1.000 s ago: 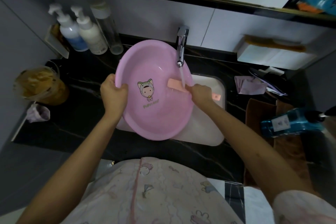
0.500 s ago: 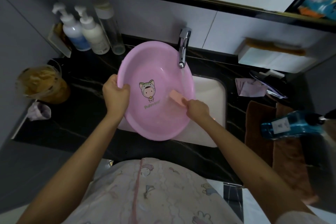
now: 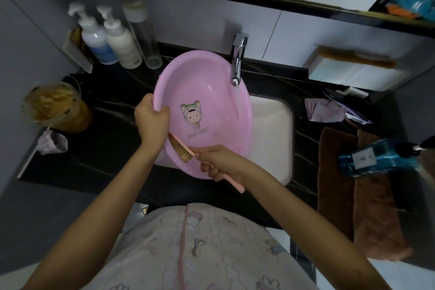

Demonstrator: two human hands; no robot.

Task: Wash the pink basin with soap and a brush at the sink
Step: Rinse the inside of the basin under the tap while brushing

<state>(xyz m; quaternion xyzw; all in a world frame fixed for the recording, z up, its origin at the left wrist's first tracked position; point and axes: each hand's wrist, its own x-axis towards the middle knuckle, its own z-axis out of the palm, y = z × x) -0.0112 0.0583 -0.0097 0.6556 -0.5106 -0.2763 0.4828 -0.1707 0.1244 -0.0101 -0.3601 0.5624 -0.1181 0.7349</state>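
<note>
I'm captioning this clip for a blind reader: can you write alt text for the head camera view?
A person's left hand grips the rim of a round pink plastic basin over a white sink, while the right hand holds a pink-handled bristle brush against its near rim. Water runs from the chrome tap into the basin.

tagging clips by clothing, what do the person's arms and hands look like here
The left hand and right hand are bare: no gloves, rings or watch show. Both forearms are bare as well, no sleeve in view. The top below them is pale pink with small cartoon prints and a pink strip down the front.
</note>
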